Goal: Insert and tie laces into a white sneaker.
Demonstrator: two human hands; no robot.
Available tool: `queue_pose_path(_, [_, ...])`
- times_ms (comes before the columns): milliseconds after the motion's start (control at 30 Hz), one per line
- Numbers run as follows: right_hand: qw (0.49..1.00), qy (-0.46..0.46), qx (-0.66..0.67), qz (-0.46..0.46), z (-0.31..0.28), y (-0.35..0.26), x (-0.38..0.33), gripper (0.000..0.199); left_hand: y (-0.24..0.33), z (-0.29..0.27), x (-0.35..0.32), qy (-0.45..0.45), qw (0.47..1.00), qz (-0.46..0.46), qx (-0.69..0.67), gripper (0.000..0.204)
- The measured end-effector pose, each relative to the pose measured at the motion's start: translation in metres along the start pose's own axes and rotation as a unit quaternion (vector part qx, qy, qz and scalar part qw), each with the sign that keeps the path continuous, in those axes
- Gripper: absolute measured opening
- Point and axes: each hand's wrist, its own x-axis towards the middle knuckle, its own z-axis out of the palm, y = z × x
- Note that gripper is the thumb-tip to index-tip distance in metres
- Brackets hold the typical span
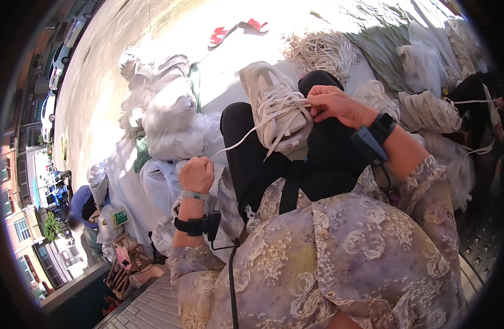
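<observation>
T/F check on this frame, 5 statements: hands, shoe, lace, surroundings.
1. The white sneaker rests on the person's lap. True.
2. The left hand lies open and flat on the knee. False: it is a closed fist gripping the lace, held out to the side.
3. The right hand pinches the lacing at the shoe's eyelets. True.
4. The lace is black. False: it is white, running taut from the shoe to the left hand.
5. Red sandals lie on the ground beyond the shoe. True.
</observation>
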Motion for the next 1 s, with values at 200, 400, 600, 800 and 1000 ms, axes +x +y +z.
queue_pose_path(200, [0.984,0.159,-0.010,-0.085,0.007,-0.004,-0.008,0.011,0.049,-0.002,0.023,-0.158,0.690,-0.219,-0.671,0.012])
queue_pose_path(400, [0.976,0.066,-0.118,-0.173,0.048,-0.012,-0.017,0.015,0.101,0.005,0.032,-0.176,0.619,-0.153,-0.750,0.010])
queue_pose_path(600, [0.910,0.051,-0.364,-0.193,0.071,-0.002,0.000,0.013,0.126,0.020,0.055,-0.168,0.660,-0.093,-0.726,0.015])
queue_pose_path(800, [0.954,0.038,-0.294,-0.037,0.081,-0.012,0.009,0.015,0.132,0.042,0.073,-0.041,0.692,-0.051,-0.719,0.011])
queue_pose_path(1000, [0.953,0.082,-0.292,-0.004,0.088,-0.012,0.011,0.013,0.135,0.046,0.071,0.061,0.810,-0.006,-0.583,0.012])
